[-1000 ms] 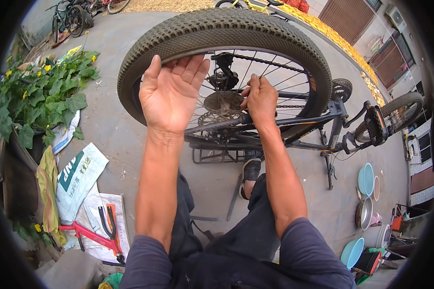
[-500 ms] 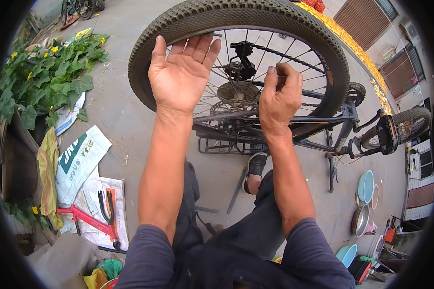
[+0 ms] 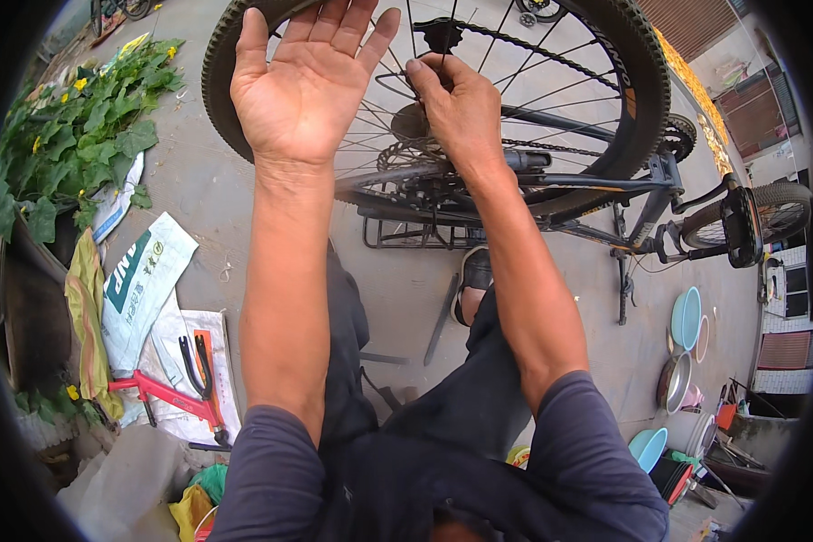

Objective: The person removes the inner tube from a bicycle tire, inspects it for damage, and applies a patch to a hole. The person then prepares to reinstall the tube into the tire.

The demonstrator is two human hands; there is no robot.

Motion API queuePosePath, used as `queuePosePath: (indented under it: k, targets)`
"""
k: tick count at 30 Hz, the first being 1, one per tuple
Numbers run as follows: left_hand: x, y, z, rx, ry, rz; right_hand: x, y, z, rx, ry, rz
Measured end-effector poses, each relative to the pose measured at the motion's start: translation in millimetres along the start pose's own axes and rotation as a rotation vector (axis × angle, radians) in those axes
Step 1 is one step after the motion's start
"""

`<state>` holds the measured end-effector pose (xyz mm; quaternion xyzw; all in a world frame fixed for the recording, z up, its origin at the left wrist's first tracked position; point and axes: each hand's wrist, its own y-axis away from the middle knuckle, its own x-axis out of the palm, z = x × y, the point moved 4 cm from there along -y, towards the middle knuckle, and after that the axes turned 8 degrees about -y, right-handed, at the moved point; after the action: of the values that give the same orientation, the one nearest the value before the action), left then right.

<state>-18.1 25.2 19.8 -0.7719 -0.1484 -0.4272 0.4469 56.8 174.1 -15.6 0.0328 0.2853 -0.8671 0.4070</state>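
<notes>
With left hand (image 3: 303, 99) open, palm up, and right hand (image 3: 461, 104) curled thumb to fingers, with any grip impossible to tell, poised at the raised rear wheel (image 3: 650, 99) of an upturned bicycle (image 3: 665, 172) on concrete ground (image 3: 388, 316).

Bicycle wheel (image 3: 643, 99), left hand (image 3: 302, 104) spread, right hand (image 3: 465, 113) curled

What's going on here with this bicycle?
A person has both bare hands at the bicycle's big wheel. The left hand is open, palm up, its fingers reaching the wheel's rim. The right hand is over the middle of the wheel, thumb and fingers drawn together; whether they pinch anything is hard to tell. To the left, a reddish frame piece lies on the ground covering.
</notes>
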Motion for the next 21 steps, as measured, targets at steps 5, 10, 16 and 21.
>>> queuePosePath:
  k: [5,10,16,21]
  targets:
    - [-26,7,-26,0.009,0.294,0.048,-7,-2,-1,0.086,-0.058,0.025]
    - [-64,20,-58,0.089,0.302,-0.178,-7,-3,-4,0.089,-0.008,-0.015]
    - [-74,22,-60,0.086,0.236,-0.192,-5,-2,2,0.025,0.085,-0.004]
    - [-57,23,-52,0.018,0.241,-0.105,-11,-6,-3,0.12,-0.025,0.027]
